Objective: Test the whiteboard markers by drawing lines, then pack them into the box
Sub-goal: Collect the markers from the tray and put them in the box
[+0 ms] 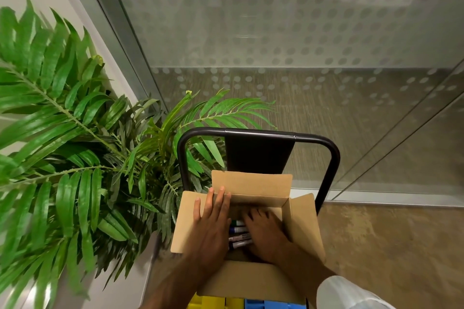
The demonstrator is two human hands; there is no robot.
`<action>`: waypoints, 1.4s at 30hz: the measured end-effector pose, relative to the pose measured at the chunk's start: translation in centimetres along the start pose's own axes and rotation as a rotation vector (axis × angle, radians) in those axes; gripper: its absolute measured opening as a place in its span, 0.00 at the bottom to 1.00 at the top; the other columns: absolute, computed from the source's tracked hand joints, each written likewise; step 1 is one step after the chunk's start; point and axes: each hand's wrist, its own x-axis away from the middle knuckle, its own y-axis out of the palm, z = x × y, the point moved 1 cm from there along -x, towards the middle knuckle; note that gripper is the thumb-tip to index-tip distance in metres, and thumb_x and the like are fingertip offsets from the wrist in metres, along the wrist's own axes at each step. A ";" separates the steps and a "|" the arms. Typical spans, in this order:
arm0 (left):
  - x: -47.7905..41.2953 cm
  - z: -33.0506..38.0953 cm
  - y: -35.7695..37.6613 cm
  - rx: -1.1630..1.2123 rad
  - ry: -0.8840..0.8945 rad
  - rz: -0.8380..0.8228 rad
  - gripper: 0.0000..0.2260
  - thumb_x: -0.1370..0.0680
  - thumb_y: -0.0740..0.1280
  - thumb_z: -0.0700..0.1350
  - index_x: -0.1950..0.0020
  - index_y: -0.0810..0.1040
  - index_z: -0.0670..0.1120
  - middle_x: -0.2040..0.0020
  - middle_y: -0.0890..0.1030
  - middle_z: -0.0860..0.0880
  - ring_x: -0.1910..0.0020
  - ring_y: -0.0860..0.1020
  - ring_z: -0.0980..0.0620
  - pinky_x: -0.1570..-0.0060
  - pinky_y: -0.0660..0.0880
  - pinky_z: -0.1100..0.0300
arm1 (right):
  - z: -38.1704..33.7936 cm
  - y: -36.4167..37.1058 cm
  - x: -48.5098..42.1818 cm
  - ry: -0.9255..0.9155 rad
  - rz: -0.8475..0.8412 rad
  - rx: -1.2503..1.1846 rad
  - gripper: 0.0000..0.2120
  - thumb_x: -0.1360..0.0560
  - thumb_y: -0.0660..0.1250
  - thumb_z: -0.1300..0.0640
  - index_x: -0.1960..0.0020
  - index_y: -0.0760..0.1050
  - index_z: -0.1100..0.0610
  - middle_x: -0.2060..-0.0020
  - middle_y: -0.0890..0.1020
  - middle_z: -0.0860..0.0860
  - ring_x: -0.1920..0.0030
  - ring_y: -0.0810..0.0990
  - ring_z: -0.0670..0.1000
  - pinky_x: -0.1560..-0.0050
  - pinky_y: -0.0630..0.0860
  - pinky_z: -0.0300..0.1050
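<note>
Open brown cardboard box [251,188], white markers [238,236] lying inside, left hand [213,223] flat on its flap, right hand [266,233] covering markers, grip unclear

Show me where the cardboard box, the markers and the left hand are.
cardboard box [251,184]: head view, on its far flap.
markers [239,236]: head view, on one barrel between the two hands.
left hand [213,228]: head view, on the back of the hand.

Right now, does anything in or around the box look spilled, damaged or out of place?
Nothing stands out. The markers lie side by side inside the open box; the left hand rests flat on a flap, the right hand reaches inside.
</note>
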 end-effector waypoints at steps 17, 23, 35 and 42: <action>0.1 0.0 -0.4 0.033 0.011 0.009 0.30 0.17 0.57 0.45 0.16 0.51 0.45 0.16 0.49 0.45 0.17 0.47 0.43 0.23 0.46 0.42 | -1.1 0.2 -1.2 0.027 -0.121 -0.183 0.19 0.24 0.68 0.54 0.35 0.69 0.54 0.37 0.76 0.55 0.39 0.74 0.54 0.36 0.72 0.49; 0.4 -0.5 -0.7 0.127 0.031 0.014 0.33 0.19 0.59 0.40 0.16 0.49 0.46 0.15 0.47 0.47 0.17 0.43 0.45 0.22 0.45 0.43 | -1.4 0.1 -1.4 0.052 -0.138 -0.187 0.17 0.23 0.67 0.53 0.35 0.71 0.55 0.38 0.77 0.55 0.41 0.76 0.54 0.39 0.74 0.49; 0.2 -1.3 -1.5 0.236 0.056 0.075 0.30 0.20 0.53 0.39 0.17 0.56 0.46 0.16 0.53 0.48 0.17 0.46 0.48 0.21 0.47 0.45 | -2.1 -1.2 -0.9 0.080 -0.187 -0.292 0.15 0.21 0.65 0.54 0.36 0.71 0.53 0.40 0.78 0.54 0.43 0.78 0.52 0.45 0.73 0.43; -0.2 -1.2 -3.3 0.299 -0.019 0.100 0.25 0.18 0.59 0.37 0.21 0.66 0.48 0.19 0.64 0.49 0.17 0.53 0.47 0.21 0.53 0.39 | -2.0 -3.3 1.0 0.117 -0.012 -0.311 0.18 0.24 0.65 0.47 0.36 0.70 0.48 0.40 0.79 0.51 0.43 0.77 0.51 0.41 0.75 0.49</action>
